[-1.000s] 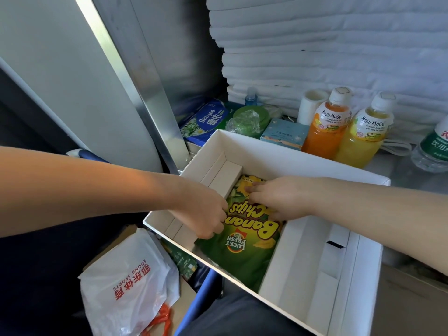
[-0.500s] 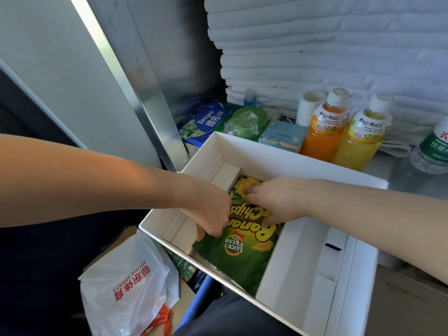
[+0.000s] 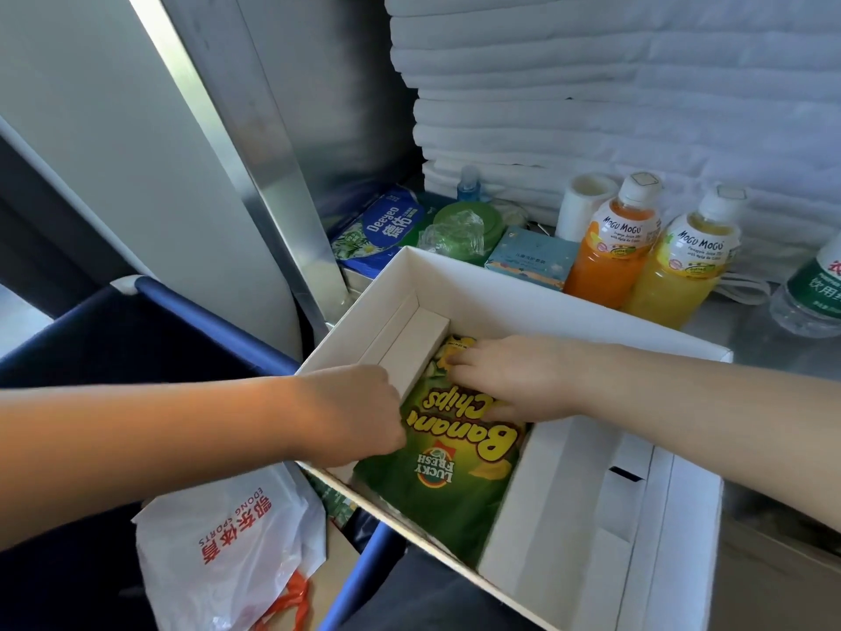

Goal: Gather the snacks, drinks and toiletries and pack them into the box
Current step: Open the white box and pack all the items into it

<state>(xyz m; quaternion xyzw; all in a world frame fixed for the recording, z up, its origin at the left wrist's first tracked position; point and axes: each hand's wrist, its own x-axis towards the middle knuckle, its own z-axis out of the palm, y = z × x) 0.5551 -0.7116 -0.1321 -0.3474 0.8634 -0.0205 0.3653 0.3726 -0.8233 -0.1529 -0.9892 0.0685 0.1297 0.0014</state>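
A green banana chips bag [image 3: 455, 485] lies flat in the white cardboard box [image 3: 569, 307]. My left hand [image 3: 359, 412] is at the bag's left edge, its fingers curled down against the bag beside the box's inner fold. My right hand [image 3: 500, 375] presses on the bag's far end with fingers stretched out. Behind the box stand an orange juice bottle [image 3: 612, 248], a yellow juice bottle [image 3: 678, 275] and a water bottle [image 3: 814, 293]. A light blue small box [image 3: 530, 259], a green wrapped container [image 3: 464, 230], a blue tissue pack [image 3: 387, 230] and a small blue bottle [image 3: 468, 184] lie further left.
Folded white towels [image 3: 591, 84] are stacked behind the items, with a white roll [image 3: 582, 202] in front of them. A metal post [image 3: 255, 152] rises left of the box. A white plastic bag [image 3: 227, 553] sits low on the left by a blue bar [image 3: 205, 321].
Both hands stay on the chips bag. My left hand has drawn slightly left along the bag's edge, and my right hand has hardly moved.
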